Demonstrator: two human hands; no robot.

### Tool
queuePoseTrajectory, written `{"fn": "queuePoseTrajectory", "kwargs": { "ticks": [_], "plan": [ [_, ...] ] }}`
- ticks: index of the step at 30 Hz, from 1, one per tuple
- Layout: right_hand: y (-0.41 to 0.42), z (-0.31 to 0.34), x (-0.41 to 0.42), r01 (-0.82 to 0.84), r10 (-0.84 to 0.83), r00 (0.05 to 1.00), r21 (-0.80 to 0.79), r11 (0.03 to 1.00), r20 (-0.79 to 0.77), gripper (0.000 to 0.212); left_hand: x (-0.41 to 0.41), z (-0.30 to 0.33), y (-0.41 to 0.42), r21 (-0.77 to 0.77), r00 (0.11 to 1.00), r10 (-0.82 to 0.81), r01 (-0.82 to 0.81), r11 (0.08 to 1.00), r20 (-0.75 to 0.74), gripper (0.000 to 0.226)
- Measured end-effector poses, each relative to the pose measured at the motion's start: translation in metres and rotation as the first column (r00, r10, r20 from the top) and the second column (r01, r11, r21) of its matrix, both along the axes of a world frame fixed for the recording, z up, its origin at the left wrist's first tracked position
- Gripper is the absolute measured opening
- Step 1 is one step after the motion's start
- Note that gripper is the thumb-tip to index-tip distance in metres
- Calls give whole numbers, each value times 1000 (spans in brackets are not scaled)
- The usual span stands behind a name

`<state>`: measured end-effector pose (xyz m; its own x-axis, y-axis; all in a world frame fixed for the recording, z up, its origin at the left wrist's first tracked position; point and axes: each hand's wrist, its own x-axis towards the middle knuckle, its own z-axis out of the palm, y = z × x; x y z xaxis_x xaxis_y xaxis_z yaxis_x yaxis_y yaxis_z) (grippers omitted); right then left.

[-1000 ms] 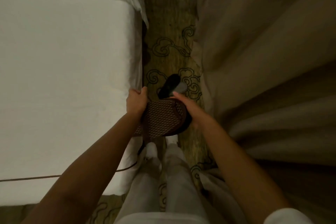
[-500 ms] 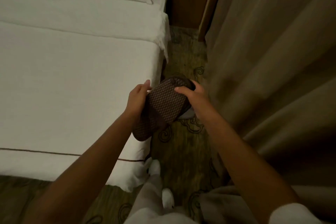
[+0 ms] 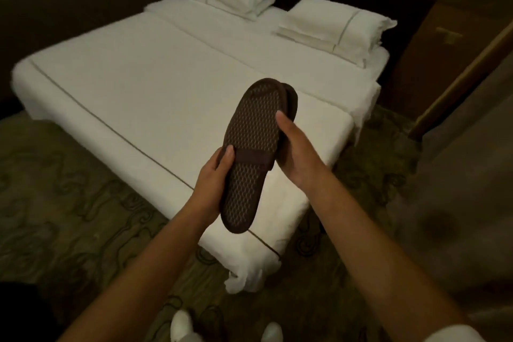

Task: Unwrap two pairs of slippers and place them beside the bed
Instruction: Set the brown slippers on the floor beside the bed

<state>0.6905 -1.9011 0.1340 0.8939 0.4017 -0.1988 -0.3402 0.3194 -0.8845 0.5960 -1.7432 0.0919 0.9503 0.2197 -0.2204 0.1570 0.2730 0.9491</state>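
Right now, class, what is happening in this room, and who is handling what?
A person stands at the foot corner of a white-sheeted bed and holds a pair of dark brown slippers with dimpled rubber soles, stacked together with one sole facing up. A brown band wraps the middle of the pair, so it looks not yet unwrapped. The left hand grips the lower half; the right hand holds the far edge. Two white pillows lie at the head. No slippers show on the patterned carpet.

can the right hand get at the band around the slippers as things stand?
Probably yes. The right hand holds the slippers by their right edge, and the band crosses the sole facing up beside it with nothing covering it. The left hand grips the other edge, thumb near the band's end.
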Motion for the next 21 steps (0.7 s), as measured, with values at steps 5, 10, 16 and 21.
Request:
{"fn": "queuePoseTrajectory", "kwargs": {
  "ticks": [5,10,16,21],
  "plan": [
    [153,-27,-38,-324,330,935,64,944,-132,65,-25,-6,126,-74,982,183,-179,981,50,44],
    [299,-23,-41,-302,307,933,56,952,-190,36,-47,-8,268,-188,982,175,-159,969,75,49],
    [459,-22,-36,-313,318,926,61,948,-202,52,-59,1,418,-65,977,183,-176,982,114,73],
    [566,-33,-6,-417,422,890,66,907,-171,52,-39,-8,501,-67,931,338,-332,941,141,70]
  ]
}}
